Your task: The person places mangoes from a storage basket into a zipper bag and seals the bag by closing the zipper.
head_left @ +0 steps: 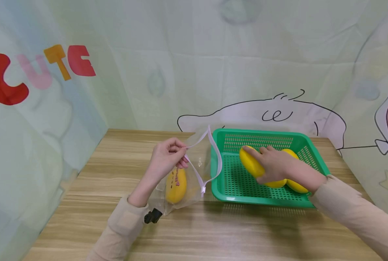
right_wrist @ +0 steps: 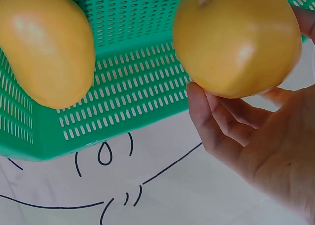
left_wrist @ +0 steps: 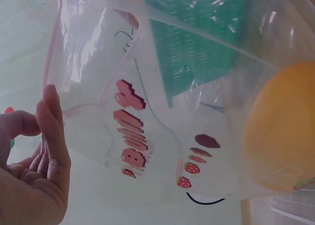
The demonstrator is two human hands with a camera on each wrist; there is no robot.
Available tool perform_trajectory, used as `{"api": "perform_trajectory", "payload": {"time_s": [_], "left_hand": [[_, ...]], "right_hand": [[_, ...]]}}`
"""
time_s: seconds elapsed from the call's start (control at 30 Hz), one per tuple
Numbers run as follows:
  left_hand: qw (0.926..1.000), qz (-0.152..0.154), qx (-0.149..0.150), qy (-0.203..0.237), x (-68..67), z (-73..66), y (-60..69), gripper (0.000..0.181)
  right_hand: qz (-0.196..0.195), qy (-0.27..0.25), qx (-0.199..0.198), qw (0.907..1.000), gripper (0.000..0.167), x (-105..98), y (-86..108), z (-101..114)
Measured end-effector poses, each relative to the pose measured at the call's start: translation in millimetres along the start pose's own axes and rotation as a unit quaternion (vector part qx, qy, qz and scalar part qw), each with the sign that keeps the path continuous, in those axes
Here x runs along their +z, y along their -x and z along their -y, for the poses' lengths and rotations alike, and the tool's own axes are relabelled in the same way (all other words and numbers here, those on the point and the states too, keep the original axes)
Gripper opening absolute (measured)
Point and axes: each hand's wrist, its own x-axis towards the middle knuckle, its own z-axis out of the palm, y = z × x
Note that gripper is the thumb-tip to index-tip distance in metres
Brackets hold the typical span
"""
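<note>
The left hand [head_left: 168,156] pinches the pink-edged rim of a clear zip bag [head_left: 194,174], whose mouth gapes toward the basket. Inside the bag lies a yellow mango-like fruit [head_left: 176,185]; the left wrist view shows this fruit [left_wrist: 283,131] at right and the hand [left_wrist: 39,161] at the bag's edge. Over the green basket [head_left: 239,198], the right hand [head_left: 275,165] grips a yellow fruit [head_left: 250,163]. In the right wrist view its fingers curl round this fruit [right_wrist: 236,43], and another fruit [right_wrist: 47,48] lies in the basket.
More yellow fruits [head_left: 297,185] lie in the basket's right part, partly under the right hand and wrist. A small black object [head_left: 153,216] is beside the left sleeve on the wooden table [head_left: 194,232]. A printed cloth [head_left: 194,72] hangs behind the table.
</note>
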Motion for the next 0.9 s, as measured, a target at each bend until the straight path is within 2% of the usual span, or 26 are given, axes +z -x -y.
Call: {"api": "perform_trajectory", "payload": {"time_s": [0.33,0.7,0.9], "left_hand": [[1.0,0.002,0.0,0.002,-0.7,1.2,-1.1,0.01],[1.0,0.0,-0.001,0.005,0.1,0.8,-1.4,0.011],[1.0,-0.001,-0.006,0.002,0.0,-0.1,-1.2,0.011]], "right_hand": [[-0.07,-0.019,-0.029,0.9969,0.091,-2.3,3.5,1.8],[-0.073,-0.067,-0.053,0.9937,0.095,-7.8,7.1,13.5],[-0.07,-0.091,-0.061,0.9915,0.091,-12.9,7.0,19.2]]}}
